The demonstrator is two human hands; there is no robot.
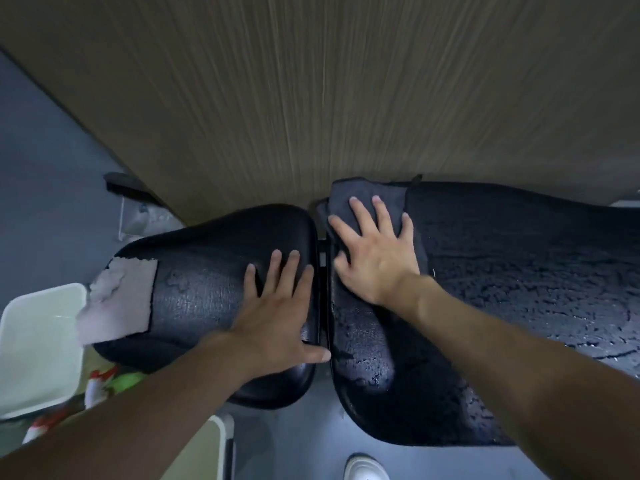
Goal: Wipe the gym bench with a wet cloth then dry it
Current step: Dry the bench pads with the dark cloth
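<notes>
Wood-grain wall panel [311, 98] fills the upper half of the head view; grey floor [45, 161] shows at left and along the bottom.

Head view, bench: black padded gym bench [207, 289] in two sections w/ a narrow gap between them. Seat pad at left, longer back pad [519, 271] at right. Back pad surface looks mottled and glossy, w/ small bright droplets nr the front edge; seat pad smoother.

Head view, hands: left hand [277, 313] lies flat on the seat pad's right end, palm down, fingers [275, 268] spread and extended, gripping nothing; thumb reaches to the gap. Right hand [374, 258] presses flat on a dark cloth [349, 199] at the far left corner of the back pad, just beside the gap. Its fingers are splayed open on top of the cloth, not curled round it. Cloth is bunched, one edge draped toward the gap.

Head view, other items: a second, pale grey cloth [117, 303] hangs over the seat pad's left end, partly off the edge. Below it, on the floor, a white rectangular tub [31, 341]; whether it holds liquid cannot be told. Coloured objects (red, green, white) nr the tub are too blurred to identify. A white shoe [367, 469] shows at bottom centre on the floor.
</notes>
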